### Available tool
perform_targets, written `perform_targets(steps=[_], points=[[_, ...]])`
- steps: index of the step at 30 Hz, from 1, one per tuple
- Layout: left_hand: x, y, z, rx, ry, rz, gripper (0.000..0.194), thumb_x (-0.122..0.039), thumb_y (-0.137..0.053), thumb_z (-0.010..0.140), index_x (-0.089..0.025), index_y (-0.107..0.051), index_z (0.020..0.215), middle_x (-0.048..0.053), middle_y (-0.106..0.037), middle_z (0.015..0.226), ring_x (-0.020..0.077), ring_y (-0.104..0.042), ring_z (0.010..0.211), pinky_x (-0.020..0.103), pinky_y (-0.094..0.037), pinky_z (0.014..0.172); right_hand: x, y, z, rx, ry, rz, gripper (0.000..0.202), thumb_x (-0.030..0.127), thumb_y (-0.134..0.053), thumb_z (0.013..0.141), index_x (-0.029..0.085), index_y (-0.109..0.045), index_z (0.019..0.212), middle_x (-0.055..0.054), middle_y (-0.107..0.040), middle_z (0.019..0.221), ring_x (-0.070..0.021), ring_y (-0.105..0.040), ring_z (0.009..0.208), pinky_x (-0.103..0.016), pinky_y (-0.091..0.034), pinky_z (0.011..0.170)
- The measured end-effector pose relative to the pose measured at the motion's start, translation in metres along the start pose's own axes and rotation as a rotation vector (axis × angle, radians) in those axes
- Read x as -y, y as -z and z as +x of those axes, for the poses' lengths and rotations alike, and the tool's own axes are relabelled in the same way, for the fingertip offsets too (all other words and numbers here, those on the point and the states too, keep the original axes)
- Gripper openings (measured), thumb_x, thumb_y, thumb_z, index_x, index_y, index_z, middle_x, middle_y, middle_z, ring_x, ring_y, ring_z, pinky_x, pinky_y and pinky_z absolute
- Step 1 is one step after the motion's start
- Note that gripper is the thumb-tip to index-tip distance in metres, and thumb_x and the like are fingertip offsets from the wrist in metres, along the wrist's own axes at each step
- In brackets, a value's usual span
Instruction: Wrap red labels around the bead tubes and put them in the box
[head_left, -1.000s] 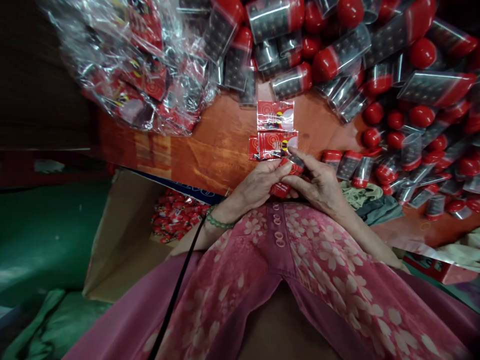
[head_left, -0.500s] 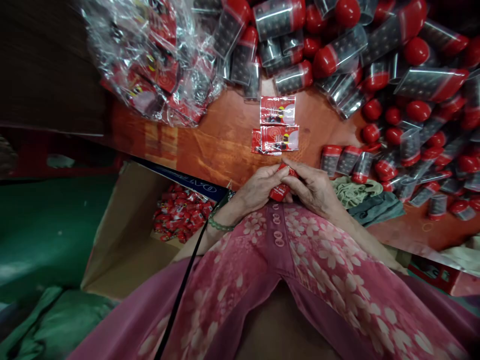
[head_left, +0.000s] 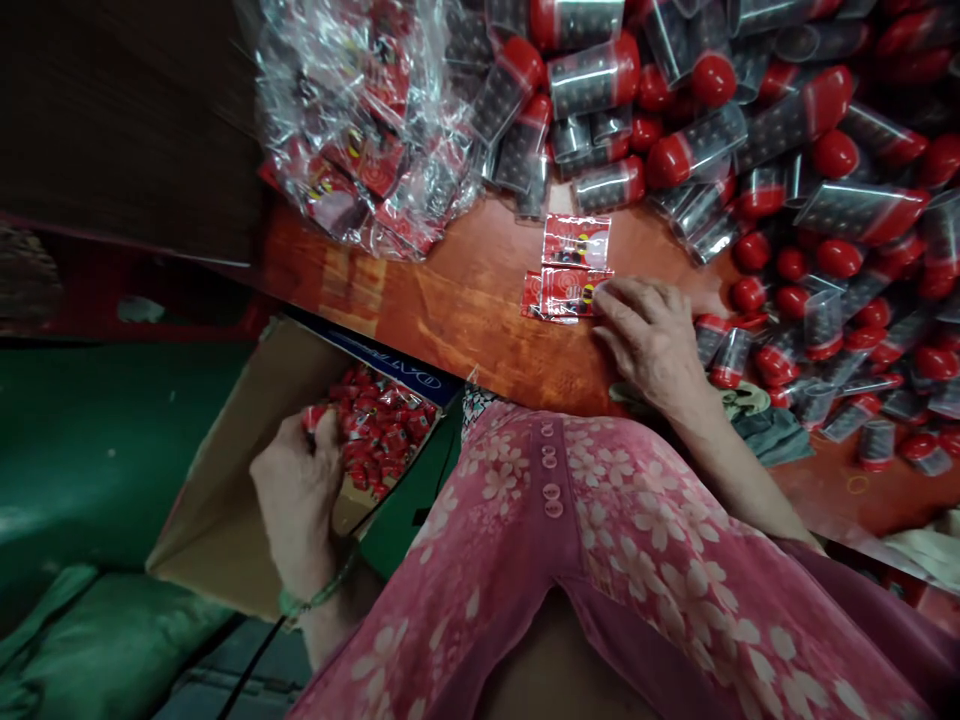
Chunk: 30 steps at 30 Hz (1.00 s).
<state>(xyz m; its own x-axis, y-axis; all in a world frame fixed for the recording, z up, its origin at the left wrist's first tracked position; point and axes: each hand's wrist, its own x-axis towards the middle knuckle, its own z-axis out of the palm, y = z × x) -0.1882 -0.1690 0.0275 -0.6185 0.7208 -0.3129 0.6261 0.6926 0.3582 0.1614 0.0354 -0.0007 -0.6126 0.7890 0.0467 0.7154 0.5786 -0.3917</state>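
Observation:
Over the cardboard box (head_left: pixel 217 520) at the lower left is my left hand (head_left: pixel 296 480), its fingers closed around a small red packet (head_left: pixel 316 415). Many similar red packets (head_left: pixel 382 425) lie inside that box. My right hand (head_left: pixel 649 335) reaches onto the orange table (head_left: pixel 420 300), fingers apart, with its fingertips at the right edge of some flat red wrappers (head_left: pixel 566 292). Another flat red wrapper (head_left: pixel 576 240) lies just beyond them. I cannot see anything held in my right hand.
Clear tubes with red caps (head_left: pixel 600 80) are heaped across the back and right of the table. A crinkled clear bag of red wrappers (head_left: pixel 367 130) sits at the back left. Grey-green cloth (head_left: pixel 769 435) lies beyond my right wrist. A green sack (head_left: pixel 112 640) is at the lower left.
My hands have parted from the red packet they both held. My left hand has moved left over the box with a packet; my right hand has moved forward to the wrappers and opened.

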Motion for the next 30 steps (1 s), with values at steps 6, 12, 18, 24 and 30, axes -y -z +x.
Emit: perform_targets(steps=[6, 12, 18, 24, 30], points=[[-0.019, -0.002, 0.005, -0.108, -0.13, 0.19, 0.045, -0.05, -0.056, 0.093, -0.02, -0.062, 0.126, 0.016, -0.069, 0.121, 0.039, -0.064, 0.118, 0.053, -0.052, 0.09, -0.011, -0.018, 0.0, 0.055, 0.109, -0.112, 0.032, 0.018, -0.049, 0.099, 0.02, -0.064, 0.127, -0.013, -0.068, 0.132, -0.0287, -0.056, 0.115, -0.047, -0.04, 0.093], [-0.138, -0.083, 0.035, -0.106, -0.978, -0.212, 0.043, -0.031, -0.06, 0.096, -0.021, -0.056, 0.137, 0.011, -0.062, 0.141, 0.0235, -0.061, 0.13, 0.04, -0.052, 0.11, -0.01, -0.023, 0.004, -0.045, 0.2, -0.149, 0.029, 0.012, -0.044, 0.1, 0.013, -0.065, 0.12, -0.014, -0.072, 0.123, -0.025, -0.06, 0.104, -0.04, -0.044, 0.087], [-0.157, -0.122, 0.057, -0.082, -1.008, -0.192, 0.047, -0.032, -0.056, 0.097, -0.009, -0.053, 0.138, 0.022, -0.055, 0.145, 0.0298, -0.047, 0.143, 0.049, -0.045, 0.117, -0.008, -0.023, 0.01, -0.089, 0.108, -0.079, 0.026, 0.011, -0.042, 0.099, 0.016, -0.064, 0.111, -0.013, -0.072, 0.116, -0.0254, -0.061, 0.099, -0.039, -0.047, 0.084], [-0.156, -0.123, 0.065, -0.089, -1.037, -0.216, 0.027, -0.02, -0.048, 0.1, -0.014, -0.068, 0.116, 0.014, -0.067, 0.133, 0.0254, -0.054, 0.137, 0.047, -0.049, 0.112, -0.013, -0.023, 0.019, -0.154, 0.038, 0.043, 0.021, 0.02, -0.041, 0.102, 0.019, -0.062, 0.099, -0.01, -0.071, 0.097, -0.0236, -0.061, 0.086, -0.038, -0.048, 0.08], [-0.142, -0.113, 0.07, -0.105, -0.984, -0.23, 0.026, -0.017, -0.046, 0.098, -0.016, -0.071, 0.103, 0.011, -0.074, 0.12, 0.023, -0.065, 0.123, 0.045, -0.051, 0.105, -0.01, -0.023, 0.014, -0.045, 0.029, -0.029, 0.025, 0.018, -0.04, 0.102, 0.018, -0.064, 0.107, -0.014, -0.07, 0.112, -0.0262, -0.059, 0.096, -0.042, -0.046, 0.083]])
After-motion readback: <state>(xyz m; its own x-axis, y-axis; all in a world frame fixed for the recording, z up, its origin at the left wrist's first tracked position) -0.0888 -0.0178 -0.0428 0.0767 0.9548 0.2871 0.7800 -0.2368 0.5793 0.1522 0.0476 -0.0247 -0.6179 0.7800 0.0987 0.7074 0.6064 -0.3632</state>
